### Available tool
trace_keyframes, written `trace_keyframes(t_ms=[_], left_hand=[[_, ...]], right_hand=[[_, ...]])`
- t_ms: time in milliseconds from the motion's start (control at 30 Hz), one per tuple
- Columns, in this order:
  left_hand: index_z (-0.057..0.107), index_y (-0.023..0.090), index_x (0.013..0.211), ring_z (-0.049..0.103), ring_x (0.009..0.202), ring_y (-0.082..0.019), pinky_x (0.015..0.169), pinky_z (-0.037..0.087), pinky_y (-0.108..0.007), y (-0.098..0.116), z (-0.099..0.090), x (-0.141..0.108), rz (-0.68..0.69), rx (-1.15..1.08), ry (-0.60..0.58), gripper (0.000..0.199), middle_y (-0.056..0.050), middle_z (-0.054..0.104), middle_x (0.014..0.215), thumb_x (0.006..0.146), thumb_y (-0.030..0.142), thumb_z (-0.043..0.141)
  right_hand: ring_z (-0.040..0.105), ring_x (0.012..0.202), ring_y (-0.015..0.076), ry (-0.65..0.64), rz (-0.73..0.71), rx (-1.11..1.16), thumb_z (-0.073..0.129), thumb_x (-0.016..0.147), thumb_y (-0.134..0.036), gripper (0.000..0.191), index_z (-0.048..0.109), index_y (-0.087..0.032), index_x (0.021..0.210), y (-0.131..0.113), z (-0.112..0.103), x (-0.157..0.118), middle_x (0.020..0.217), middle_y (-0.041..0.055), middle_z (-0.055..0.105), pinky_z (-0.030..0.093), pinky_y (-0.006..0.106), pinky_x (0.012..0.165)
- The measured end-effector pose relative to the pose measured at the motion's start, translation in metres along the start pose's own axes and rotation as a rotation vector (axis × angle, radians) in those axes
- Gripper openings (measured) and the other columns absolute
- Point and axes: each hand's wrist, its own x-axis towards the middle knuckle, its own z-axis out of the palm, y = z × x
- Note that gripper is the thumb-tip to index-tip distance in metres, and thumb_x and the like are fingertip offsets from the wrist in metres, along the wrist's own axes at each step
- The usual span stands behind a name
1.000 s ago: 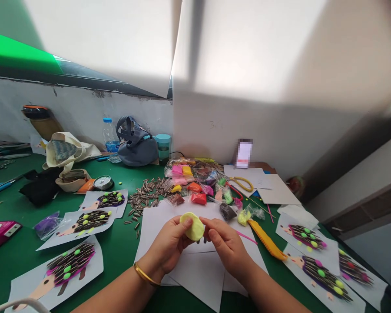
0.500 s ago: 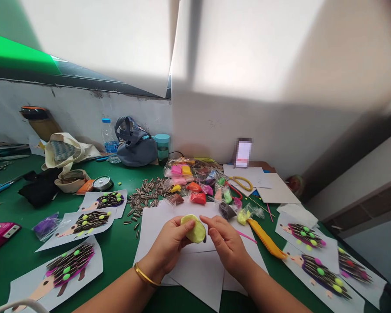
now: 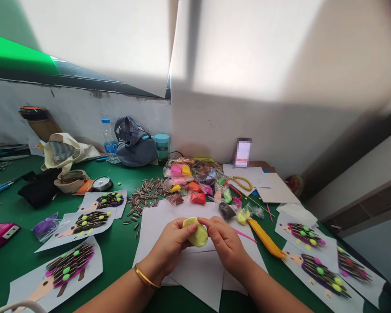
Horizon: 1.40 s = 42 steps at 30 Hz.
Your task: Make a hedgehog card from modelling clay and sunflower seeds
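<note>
My left hand [image 3: 173, 240] pinches a flattened, pale yellow-green clay disc [image 3: 198, 236], its thumb across the front and its fingers behind. On the other side, my right hand [image 3: 226, 241] has its fingers curled at the disc's edge, with the index fingertip touching the upper right rim. The right thumb is bent beside it; the other right fingertips are partly hidden. Both hands are above white paper sheets [image 3: 195, 269]. A pink stick [image 3: 246, 235] lies just past the right hand, near an opened packet of yellow clay [image 3: 243, 216].
Bagged coloured clay [image 3: 195, 187] lies behind the hands, beside loose sunflower seeds [image 3: 146, 193]. A yellow wavy-edged tool [image 3: 266, 239] and scissors [image 3: 243, 182] lie to the right. Seed-spined hedgehog pictures [image 3: 63, 274] flank both sides. A phone [image 3: 243, 153] leans at the wall.
The clay disc has shifted slightly right and down in my left hand. My right index fingertip has come in against its rim.
</note>
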Motion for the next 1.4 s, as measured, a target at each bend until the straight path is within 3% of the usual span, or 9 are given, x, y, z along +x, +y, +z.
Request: trace_keyframes(t_ms=[467, 767, 867, 967, 1133, 1400], left_hand=[[0.073, 0.011, 0.086, 0.06, 0.071, -0.015, 0.069, 0.048, -0.025, 0.0005, 0.0037, -0.0026, -0.071, 0.019, -0.028, 0.044, -0.006, 0.067, 0.079, 0.063, 0.046, 0.087], [0.071, 0.014, 0.097, 0.062, 0.079, -0.017, 0.075, 0.051, -0.029, 0.0022, 0.0021, -0.0017, -0.025, 0.036, -0.036, 0.039, -0.007, 0.068, 0.09, 0.072, 0.042, 0.081], [0.071, 0.014, 0.099, 0.063, 0.079, -0.018, 0.073, 0.051, -0.028, 0.0022, 0.0022, -0.0013, -0.017, 0.048, -0.024, 0.04, -0.007, 0.069, 0.09, 0.071, 0.041, 0.082], [0.071, 0.014, 0.096, 0.064, 0.081, -0.019, 0.076, 0.052, -0.03, 0.0028, 0.0031, -0.0019, -0.011, 0.047, -0.033, 0.038, -0.008, 0.069, 0.089, 0.072, 0.041, 0.081], [0.071, 0.016, 0.101, 0.064, 0.09, -0.021, 0.082, 0.052, -0.033, 0.004, 0.0047, -0.0047, 0.001, 0.025, -0.069, 0.036, -0.009, 0.069, 0.098, 0.076, 0.041, 0.078], [0.071, 0.014, 0.09, 0.062, 0.076, -0.017, 0.073, 0.051, -0.029, 0.0025, 0.0029, -0.0026, 0.012, 0.036, 0.004, 0.041, -0.007, 0.069, 0.085, 0.076, 0.052, 0.076]], right_hand=[[0.056, 0.085, 0.0178, -0.001, 0.034, 0.022, 0.037, 0.102, -0.045, 0.041, 0.064, -0.027, 0.127, 0.0013, 0.001, -0.0002, 0.088, 0.0029, 0.057, 0.046, 0.031, 0.079], [0.057, 0.086, 0.0186, 0.013, 0.069, 0.007, 0.036, 0.102, -0.047, 0.042, 0.065, -0.027, 0.125, 0.0032, 0.0, 0.001, 0.089, 0.0034, 0.059, 0.047, 0.032, 0.079], [0.057, 0.085, 0.0181, -0.012, 0.053, 0.007, 0.045, 0.099, -0.045, 0.038, 0.064, -0.027, 0.127, 0.0022, 0.0003, 0.0019, 0.089, 0.003, 0.059, 0.047, 0.032, 0.079], [0.057, 0.084, 0.0173, -0.014, 0.058, -0.001, 0.056, 0.094, -0.041, 0.036, 0.064, -0.027, 0.126, 0.001, 0.0019, 0.003, 0.088, 0.0021, 0.058, 0.047, 0.032, 0.08], [0.057, 0.081, 0.0167, 0.038, 0.088, -0.003, 0.055, 0.093, -0.033, 0.032, 0.066, -0.027, 0.122, 0.0004, 0.0038, 0.0035, 0.086, 0.0018, 0.059, 0.048, 0.031, 0.077], [0.059, 0.088, 0.0184, -0.004, 0.053, 0.011, 0.051, 0.096, -0.037, 0.035, 0.064, -0.027, 0.126, -0.0001, 0.0018, 0.0019, 0.094, 0.0038, 0.063, 0.048, 0.033, 0.082]])
